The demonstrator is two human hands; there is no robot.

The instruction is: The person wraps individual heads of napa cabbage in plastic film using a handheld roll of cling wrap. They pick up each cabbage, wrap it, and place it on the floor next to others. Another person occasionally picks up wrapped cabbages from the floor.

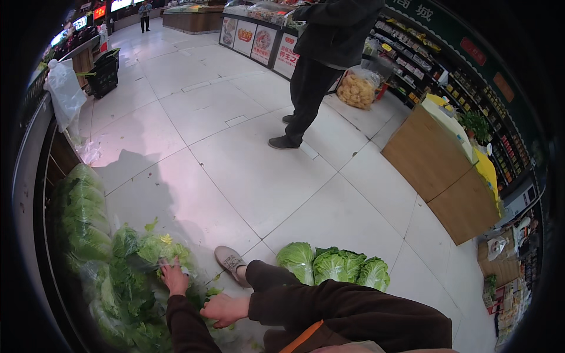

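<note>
My left hand [175, 279] reaches over a large clear plastic bag [95, 280] of leafy cabbages on the floor. Its fingers are spread against a pale green cabbage [152, 248] near the bag's upper right part. Beside the bag, my right hand [224, 309] hangs with its fingers curled; whether it pinches any plastic is hidden. Loose green leaves [214, 291] lie just beyond it. To the right of my legs, several napa cabbages [335, 267] sit in a row on the tiles.
A dark-edged counter [37, 176] borders the left side. Ahead stands a person [315, 66] in dark clothes. Black shopping baskets [103, 77] are on the floor at far left. A wooden display stand [428, 163], a bag of yellowish produce [356, 92] and stocked shelves [446, 84] line the right.
</note>
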